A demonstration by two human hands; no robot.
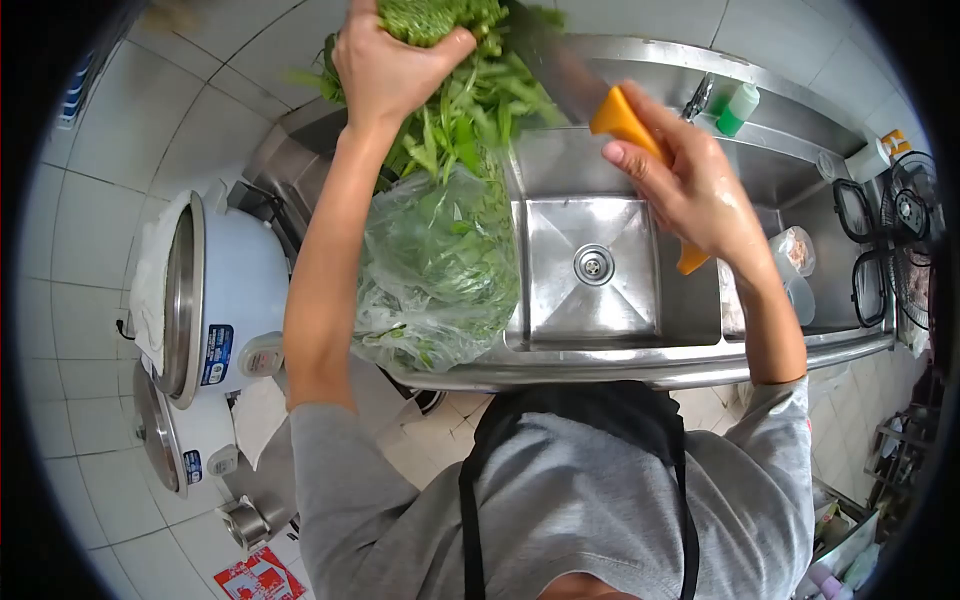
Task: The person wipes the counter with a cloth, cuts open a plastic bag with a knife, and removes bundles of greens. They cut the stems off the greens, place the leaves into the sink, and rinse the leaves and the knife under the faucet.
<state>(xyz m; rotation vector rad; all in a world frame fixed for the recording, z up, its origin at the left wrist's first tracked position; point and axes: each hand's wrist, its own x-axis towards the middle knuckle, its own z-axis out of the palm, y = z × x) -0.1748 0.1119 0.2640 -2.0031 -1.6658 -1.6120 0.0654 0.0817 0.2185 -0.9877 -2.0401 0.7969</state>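
Observation:
My left hand [393, 75] is wrapped round a thick bunch of green leafy vegetables [440, 125] at the top of the view, with its cut stems upward. In my right hand [690, 180] is a knife with an orange handle [625, 122]. Its blade, blurred by motion, points up and left and reaches beside the bunch's stems. Below the bunch, a clear plastic bag [430, 270] with more greens lies on the counter left of the sink. The steel sink basin [590, 310] lies between the bag and my right forearm.
Two large cookers [240, 290] stand at the left, one below the other. Behind the sink are a faucet [699, 97] and a bottle of green liquid [738, 110]. A second basin holds a bag and a bowl [799, 299]. A fan [912, 205] stands at far right.

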